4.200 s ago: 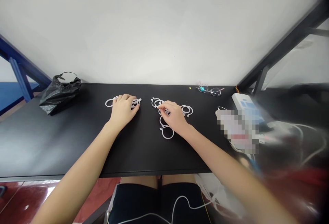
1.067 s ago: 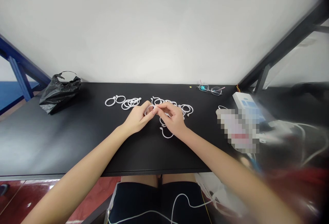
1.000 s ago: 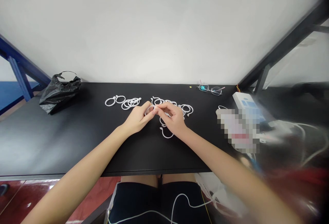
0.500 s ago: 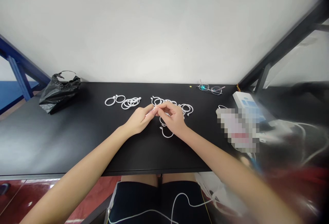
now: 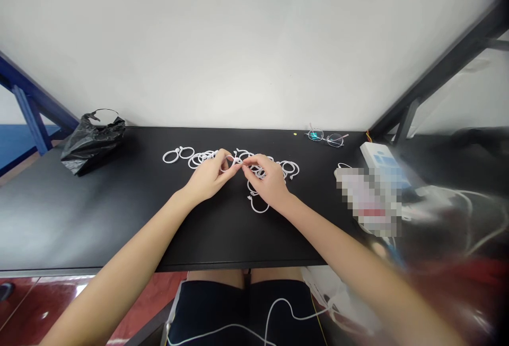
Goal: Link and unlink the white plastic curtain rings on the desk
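Observation:
Over the middle of the black table (image 5: 131, 219), my left hand (image 5: 204, 179) pinches a thin white plastic ring (image 5: 237, 160) between thumb and fingers. My right hand (image 5: 270, 179) meets it from the other side, thumb and forefinger pinched at the ring's end; the fingertips hide much of that spot. Several similar rings lie in a loose pile under and around my right hand, among them an open ring (image 5: 260, 212) at the near side. To the left of my hands lies another group of white rings, with a closed ring (image 5: 170, 162) at its far left.
A black plastic bag (image 5: 93, 142) sits at the back left. Glasses (image 5: 334, 140) lie at the back right, near a white and blue box (image 5: 384, 160). A blurred-out object (image 5: 369, 203) and cables lie on the right. A white wall (image 5: 254, 44) stands behind the table.
My left hand has shifted slightly left and up, its fingers more curled, and the white ring between the hands shows more. My right hand has barely moved.

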`<state>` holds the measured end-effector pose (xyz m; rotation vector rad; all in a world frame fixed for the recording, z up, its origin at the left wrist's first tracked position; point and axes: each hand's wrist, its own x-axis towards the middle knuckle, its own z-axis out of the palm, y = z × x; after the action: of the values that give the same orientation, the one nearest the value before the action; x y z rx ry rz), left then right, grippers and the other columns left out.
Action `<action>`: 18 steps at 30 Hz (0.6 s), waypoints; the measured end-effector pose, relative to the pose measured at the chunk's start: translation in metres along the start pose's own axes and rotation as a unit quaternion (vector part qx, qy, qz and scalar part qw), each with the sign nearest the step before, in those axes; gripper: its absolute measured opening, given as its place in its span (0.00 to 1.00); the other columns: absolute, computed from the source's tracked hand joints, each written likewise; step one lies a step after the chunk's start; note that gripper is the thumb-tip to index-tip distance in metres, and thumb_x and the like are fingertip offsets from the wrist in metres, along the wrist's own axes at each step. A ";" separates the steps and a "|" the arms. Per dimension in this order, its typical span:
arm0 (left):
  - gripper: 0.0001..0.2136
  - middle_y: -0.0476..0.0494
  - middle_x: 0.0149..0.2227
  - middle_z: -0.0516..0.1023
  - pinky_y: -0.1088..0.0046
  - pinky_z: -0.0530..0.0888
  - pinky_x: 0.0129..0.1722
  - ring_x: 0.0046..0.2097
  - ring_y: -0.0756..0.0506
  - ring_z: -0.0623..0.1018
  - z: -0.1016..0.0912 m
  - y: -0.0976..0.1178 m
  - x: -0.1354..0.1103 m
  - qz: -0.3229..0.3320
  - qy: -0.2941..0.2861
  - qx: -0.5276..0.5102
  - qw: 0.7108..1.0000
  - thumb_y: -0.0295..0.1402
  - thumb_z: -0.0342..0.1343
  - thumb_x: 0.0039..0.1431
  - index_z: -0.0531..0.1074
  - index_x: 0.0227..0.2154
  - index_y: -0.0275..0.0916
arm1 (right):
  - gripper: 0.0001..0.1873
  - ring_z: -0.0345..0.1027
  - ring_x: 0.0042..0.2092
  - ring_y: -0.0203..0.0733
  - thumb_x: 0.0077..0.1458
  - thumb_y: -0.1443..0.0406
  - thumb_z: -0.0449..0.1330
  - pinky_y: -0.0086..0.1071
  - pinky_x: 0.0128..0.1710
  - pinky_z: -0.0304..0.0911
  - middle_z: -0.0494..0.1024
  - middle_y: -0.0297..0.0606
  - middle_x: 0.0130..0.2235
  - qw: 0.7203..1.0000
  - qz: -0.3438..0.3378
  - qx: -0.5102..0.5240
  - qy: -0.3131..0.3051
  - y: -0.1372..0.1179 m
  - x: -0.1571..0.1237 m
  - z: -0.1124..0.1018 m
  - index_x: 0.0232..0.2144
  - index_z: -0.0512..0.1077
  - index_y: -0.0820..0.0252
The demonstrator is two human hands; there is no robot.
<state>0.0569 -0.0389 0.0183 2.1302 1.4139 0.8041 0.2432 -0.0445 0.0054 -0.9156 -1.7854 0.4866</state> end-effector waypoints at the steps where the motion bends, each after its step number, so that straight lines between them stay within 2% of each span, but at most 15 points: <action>1: 0.16 0.51 0.26 0.69 0.73 0.62 0.29 0.26 0.47 0.69 -0.002 -0.003 0.001 -0.007 0.006 0.032 0.999 0.50 0.50 0.62 0.65 0.41 0.42 | 0.03 0.73 0.39 0.43 0.57 0.68 0.58 0.39 0.43 0.69 0.79 0.37 0.35 0.999 -0.015 -0.034 -0.010 0.002 0.001 -0.001 0.34 0.72 0.55; 3: 0.19 0.49 0.28 0.71 0.73 0.62 0.29 0.28 0.46 0.72 -0.007 -0.010 0.003 -0.025 0.021 0.089 0.996 0.51 0.52 0.60 0.65 0.44 0.42 | 0.05 0.71 0.41 0.45 0.56 0.69 0.58 0.41 0.45 0.66 0.79 0.38 0.36 0.995 -0.027 -0.085 -0.036 0.006 0.002 -0.003 0.34 0.72 0.55; 7: 0.19 0.43 0.33 0.77 0.72 0.62 0.29 0.34 0.40 0.77 -0.019 -0.019 0.006 -0.082 0.053 0.163 0.982 0.52 0.52 0.59 0.65 0.43 0.42 | 0.06 0.69 0.43 0.48 0.54 0.71 0.60 0.43 0.46 0.63 0.79 0.38 0.39 0.989 -0.004 -0.130 -0.077 0.013 0.002 -0.004 0.35 0.73 0.56; 13: 0.17 0.39 0.35 0.80 0.71 0.64 0.29 0.37 0.36 0.78 -0.027 -0.020 0.006 -0.155 0.031 0.221 0.962 0.50 0.53 0.59 0.67 0.40 0.41 | 0.07 0.68 0.44 0.48 0.53 0.71 0.61 0.44 0.47 0.62 0.78 0.39 0.39 0.984 0.013 -0.143 -0.108 0.017 0.002 -0.004 0.35 0.72 0.56; 18: 0.18 0.38 0.34 0.79 0.70 0.63 0.30 0.38 0.35 0.78 -0.025 -0.020 0.006 -0.169 0.011 0.222 0.960 0.49 0.55 0.57 0.66 0.42 0.41 | 0.06 0.68 0.43 0.48 0.53 0.72 0.61 0.44 0.48 0.61 0.78 0.39 0.39 0.983 0.013 -0.146 -0.114 0.016 0.003 -0.005 0.34 0.72 0.57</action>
<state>0.0283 -0.0244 0.0240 2.0899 2.0542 0.4040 0.2529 -0.0325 -0.0020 -1.1228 -2.0930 0.3608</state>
